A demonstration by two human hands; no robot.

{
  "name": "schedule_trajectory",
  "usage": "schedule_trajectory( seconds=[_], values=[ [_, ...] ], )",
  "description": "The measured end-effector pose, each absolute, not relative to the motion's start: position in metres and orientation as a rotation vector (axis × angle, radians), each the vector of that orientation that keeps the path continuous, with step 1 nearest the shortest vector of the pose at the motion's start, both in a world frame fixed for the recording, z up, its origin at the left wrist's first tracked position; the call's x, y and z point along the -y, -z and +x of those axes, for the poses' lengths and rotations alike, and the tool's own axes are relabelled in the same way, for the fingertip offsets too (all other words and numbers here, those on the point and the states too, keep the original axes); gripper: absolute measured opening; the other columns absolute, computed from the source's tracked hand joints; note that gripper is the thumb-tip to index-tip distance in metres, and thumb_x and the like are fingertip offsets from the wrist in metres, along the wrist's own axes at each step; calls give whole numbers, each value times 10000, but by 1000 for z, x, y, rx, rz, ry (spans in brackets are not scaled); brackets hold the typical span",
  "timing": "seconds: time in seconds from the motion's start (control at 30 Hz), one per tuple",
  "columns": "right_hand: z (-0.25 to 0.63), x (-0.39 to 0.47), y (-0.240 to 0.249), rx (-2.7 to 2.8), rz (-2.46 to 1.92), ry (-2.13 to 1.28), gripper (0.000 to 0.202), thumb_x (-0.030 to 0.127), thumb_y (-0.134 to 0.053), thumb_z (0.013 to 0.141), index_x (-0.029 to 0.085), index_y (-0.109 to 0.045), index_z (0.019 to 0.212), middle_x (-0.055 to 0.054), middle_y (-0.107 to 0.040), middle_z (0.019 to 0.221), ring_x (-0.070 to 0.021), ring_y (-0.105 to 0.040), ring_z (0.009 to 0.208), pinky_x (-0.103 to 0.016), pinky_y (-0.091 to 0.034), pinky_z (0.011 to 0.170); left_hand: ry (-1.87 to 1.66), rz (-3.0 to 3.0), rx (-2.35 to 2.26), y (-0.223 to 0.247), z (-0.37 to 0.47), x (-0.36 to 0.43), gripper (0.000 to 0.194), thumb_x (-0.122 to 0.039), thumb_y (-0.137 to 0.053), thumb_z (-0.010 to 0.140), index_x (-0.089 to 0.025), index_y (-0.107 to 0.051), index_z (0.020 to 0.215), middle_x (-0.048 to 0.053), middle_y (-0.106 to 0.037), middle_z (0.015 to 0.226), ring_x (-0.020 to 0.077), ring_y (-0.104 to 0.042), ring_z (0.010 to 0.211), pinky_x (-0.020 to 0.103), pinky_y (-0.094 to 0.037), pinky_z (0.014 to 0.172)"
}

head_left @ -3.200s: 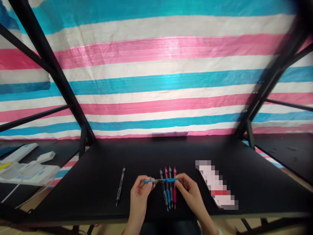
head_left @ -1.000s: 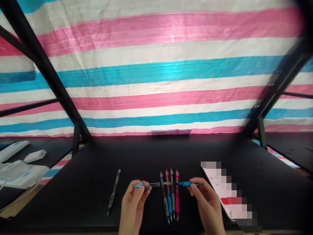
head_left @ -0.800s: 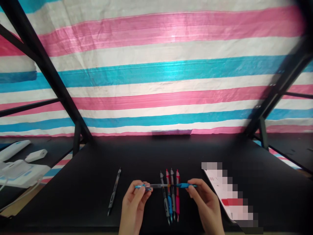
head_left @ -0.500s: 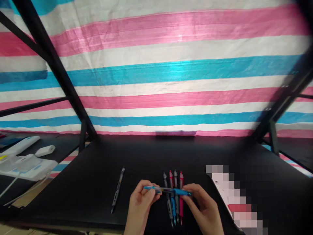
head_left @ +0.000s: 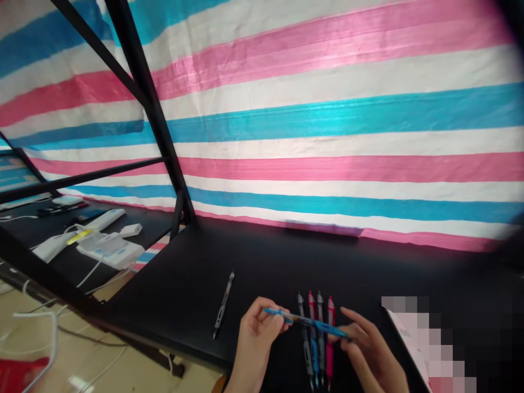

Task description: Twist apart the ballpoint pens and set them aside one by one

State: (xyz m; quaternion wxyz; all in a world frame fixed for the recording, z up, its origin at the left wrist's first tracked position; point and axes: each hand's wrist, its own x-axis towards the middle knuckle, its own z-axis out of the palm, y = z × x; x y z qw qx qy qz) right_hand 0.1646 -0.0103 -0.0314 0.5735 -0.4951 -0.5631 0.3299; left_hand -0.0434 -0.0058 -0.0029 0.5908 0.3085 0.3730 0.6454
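My left hand point(head_left: 262, 333) pinches a blue click pen point(head_left: 305, 320) by its clip end, thumb on top. The pen slants down to the right above the table, its grip end reaching my right hand point(head_left: 370, 349). That hand's index finger is raised and its fingers are apart, with some fingertips at the pen's tip. Below the pen lies a row of several pens side by side, among them a grey pen point(head_left: 307, 355) at the left and a pink-red pen point(head_left: 330, 352) at the right. Another grey pen point(head_left: 224, 305) lies alone to the left.
The black table point(head_left: 254, 245) has a pale, partly blurred-out sheet point(head_left: 409, 333) at its right. Black frame posts point(head_left: 164, 136) stand before a striped sheet point(head_left: 327, 125). On a side table at left lie white power strips point(head_left: 110, 251) and cables.
My view has turned left, shifting everything rightward. The blue pen now tilts more, its grip end lower. My right index finger has lifted away from the pen.
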Motion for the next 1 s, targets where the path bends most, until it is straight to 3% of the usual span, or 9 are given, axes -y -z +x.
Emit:
schedule_trajectory(
  seconds=[0.03, 0.13, 0.33, 0.47, 0.6, 0.7, 0.87, 0.93, 1.0],
  values=[
    [166, 9, 32, 1337, -1137, -776, 328, 406, -694, 867, 239, -669, 1149, -42, -771, 850, -188, -734, 675, -207, -581, 628, -1518, 688, -866, 3, -44, 5, 255, -325, -859, 723, -186, -671, 828, 47, -764, 814, 143, -694, 749, 244, -513, 731],
    [172, 6, 39, 1385, -1142, -786, 197, 348, -716, 859, 226, -699, 1012, -67, -780, 868, -214, -762, 704, -221, -606, 630, -1522, 660, -854, 1, -44, 4, 258, -328, -865, 713, -187, -677, 819, 46, -759, 810, 146, -696, 736, 251, -519, 732],
    [173, 6, 37, 1442, -1241, -770, 224, 406, -631, 918, 215, -745, 892, -60, -770, 767, -223, -750, 701, -223, -592, 614, -1515, 669, -883, -2, -44, 5, 264, -326, -874, 697, -181, -684, 812, 56, -748, 806, 168, -696, 750, 274, -525, 732],
    [165, 7, 27, 1441, -1210, -711, 247, 384, -638, 913, 231, -705, 1095, -60, -773, 886, -223, -736, 794, -234, -570, 642, -1537, 628, -876, -1, -45, 5, 252, -312, -869, 704, -184, -685, 822, 47, -743, 806, 163, -693, 749, 271, -526, 733],
    [158, 8, 18, 1472, -1228, -672, 152, 368, -656, 904, 228, -716, 909, -44, -724, 805, -197, -678, 709, -234, -501, 564, -1536, 622, -888, 0, -46, 5, 238, -291, -867, 705, -184, -691, 824, 45, -745, 807, 163, -693, 760, 267, -528, 739],
    [156, 10, 12, 1516, -1210, -711, 302, 369, -542, 978, 221, -675, 751, -25, -649, 696, -176, -622, 640, -246, -470, 574, -1530, 620, -899, 0, -46, 5, 230, -294, -863, 710, -184, -695, 822, 43, -745, 791, 160, -689, 764, 256, -527, 735],
    [156, 9, 12, 1538, -1211, -645, 175, 352, -642, 922, 234, -686, 1044, -9, -655, 768, -153, -531, 552, -254, -448, 535, -1550, 613, -910, -2, -46, 5, 231, -296, -869, 695, -190, -698, 810, 32, -736, 788, 167, -685, 770, 262, -533, 740],
    [155, 8, 14, 1610, -1194, -591, 114, 319, -620, 938, 235, -689, 975, -10, -628, 759, -157, -530, 569, -260, -443, 552, -1551, 620, -917, -2, -45, 4, 224, -299, -866, 697, -191, -703, 808, 29, -731, 787, 167, -681, 771, 264, -534, 741],
    [154, 8, 14, 1669, -1183, -556, 196, 287, -531, 987, 228, -663, 855, -18, -593, 743, -168, -552, 615, -268, -440, 584, -1545, 644, -927, -2, -44, 4, 221, -308, -862, 701, -190, -711, 811, 35, -731, 795, 169, -676, 776, 264, -534, 741]
  ],
)
